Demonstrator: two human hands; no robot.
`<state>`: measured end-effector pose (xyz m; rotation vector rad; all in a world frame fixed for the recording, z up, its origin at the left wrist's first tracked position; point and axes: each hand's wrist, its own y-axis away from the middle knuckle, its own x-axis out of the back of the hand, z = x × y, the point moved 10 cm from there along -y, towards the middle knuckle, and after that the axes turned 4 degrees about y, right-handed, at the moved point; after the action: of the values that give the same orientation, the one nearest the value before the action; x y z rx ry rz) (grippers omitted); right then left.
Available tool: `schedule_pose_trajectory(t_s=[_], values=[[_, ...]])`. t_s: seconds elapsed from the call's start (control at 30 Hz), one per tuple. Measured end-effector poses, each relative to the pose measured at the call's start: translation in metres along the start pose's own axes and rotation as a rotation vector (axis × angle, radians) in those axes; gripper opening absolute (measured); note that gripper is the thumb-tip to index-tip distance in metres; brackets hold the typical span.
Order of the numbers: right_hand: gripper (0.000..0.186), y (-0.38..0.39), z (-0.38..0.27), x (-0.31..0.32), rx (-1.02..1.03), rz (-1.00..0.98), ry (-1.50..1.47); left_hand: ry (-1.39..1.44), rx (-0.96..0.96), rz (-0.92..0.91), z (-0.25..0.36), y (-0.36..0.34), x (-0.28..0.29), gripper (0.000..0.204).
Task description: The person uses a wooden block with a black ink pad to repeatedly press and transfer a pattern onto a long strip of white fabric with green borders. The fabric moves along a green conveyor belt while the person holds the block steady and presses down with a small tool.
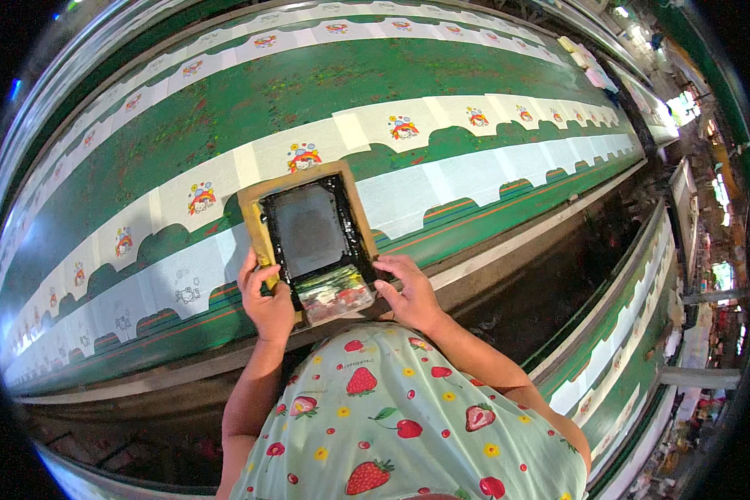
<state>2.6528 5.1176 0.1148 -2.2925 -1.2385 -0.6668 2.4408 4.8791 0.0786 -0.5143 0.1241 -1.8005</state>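
Note:
A wooden screen printing frame (310,227), its mesh dark and smeared with black ink, lies tilted over the near rows of fabric pieces. My left hand (268,302) is closed on its lower left edge, thumb bent inward. At the lower right edge, my right hand (410,292) grips the frame between thumb and fingers. The frame's near end is streaked with white, red and green paint. White fabric pieces (462,177) form the nearest row; those left of the frame carry a black outline print (188,295). Cream pieces (254,162) behind bear a coloured rainbow cartoon print (201,199).
A long green table (225,100), speckled with paint, holds further printed rows at its far side. Its near edge has a pale rail (475,260). Another green table (612,350) with fabric pieces stands to the right, across a dark gap. Folded cloths (587,62) lie at the far right end.

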Motion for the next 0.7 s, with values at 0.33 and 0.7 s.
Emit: schedule_pose_trajectory(t_s=[0.33,0.7], values=[[0.039,0.007,0.106,0.117,-0.082,0.040,-0.067,0.074,0.020,0.009,0.037,0.030,-0.158,0.039],[0.046,-0.010,0.030,0.103,0.493,-0.204,0.387,0.126,0.141,0.004,0.027,0.035,-0.192,0.038]])
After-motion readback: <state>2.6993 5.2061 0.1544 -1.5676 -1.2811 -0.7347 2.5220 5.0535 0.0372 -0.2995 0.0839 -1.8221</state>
